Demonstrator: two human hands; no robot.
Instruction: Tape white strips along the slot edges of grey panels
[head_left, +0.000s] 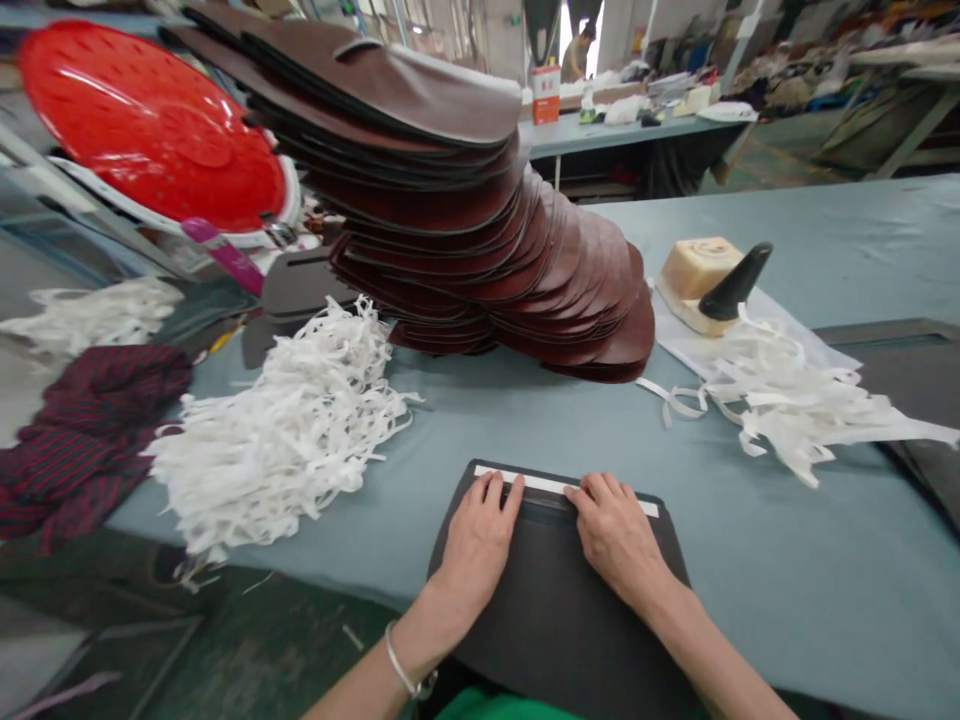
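Observation:
A dark leather piece [559, 610] lies flat at the near edge of the grey-blue table [787, 560]. A white tape strip [551, 486] runs along its far edge. My left hand [480, 540] lies flat on the leather, fingers stretched out, fingertips at the strip's left part. My right hand [615, 530] lies flat beside it, fingers extended onto the strip near its middle. Neither hand holds anything.
A tall leaning stack of brown leather pieces [480, 230] stands behind. White strip heaps lie at the left [277, 430] and right [787, 400]. A cream block with a black cone [712, 280] sits at the right. A red round lid [150, 125] and dark plaid cloth [82, 440] are at the left.

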